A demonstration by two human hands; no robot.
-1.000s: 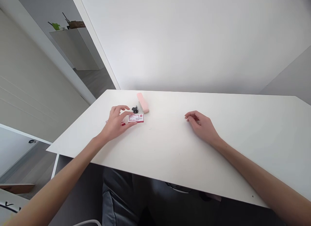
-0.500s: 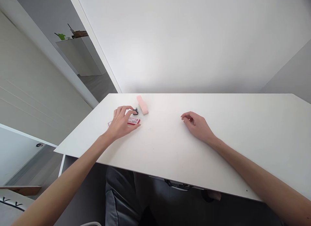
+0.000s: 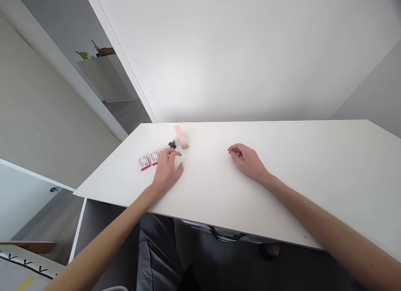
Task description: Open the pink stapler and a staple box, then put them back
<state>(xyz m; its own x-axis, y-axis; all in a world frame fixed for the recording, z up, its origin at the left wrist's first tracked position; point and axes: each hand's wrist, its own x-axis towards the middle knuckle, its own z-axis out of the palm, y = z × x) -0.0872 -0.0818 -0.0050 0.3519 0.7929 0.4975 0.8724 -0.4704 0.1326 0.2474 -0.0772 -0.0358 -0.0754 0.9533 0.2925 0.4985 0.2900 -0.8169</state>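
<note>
My left hand (image 3: 167,170) is open over the white desk, thumb and fingers apart with nothing between them. Its fingers partly cover one of three small red-and-white boxes; the left box (image 3: 144,163) and the middle box (image 3: 154,158) show more fully. Just beyond the fingertips lie black binder clips (image 3: 172,144), bunched so that I cannot tell how many. A pink stapler (image 3: 181,137) rests behind and right of them. My right hand (image 3: 249,160) lies on the desk further right, its fingers curled to the thumb. Whatever that pinch holds, if anything, is hidden.
The white desktop (image 3: 200,191) spans the view and meets a white wall (image 3: 238,53) at the back. Below its front edge are a black handle (image 3: 227,236) and my grey-trousered leg (image 3: 158,249). At left stands a pale door panel (image 3: 50,99).
My left hand has moved right and nearer to me, away from the black clips, uncovering more of the boxes. The right hand keeps its curled pose. The view has shifted slightly.
</note>
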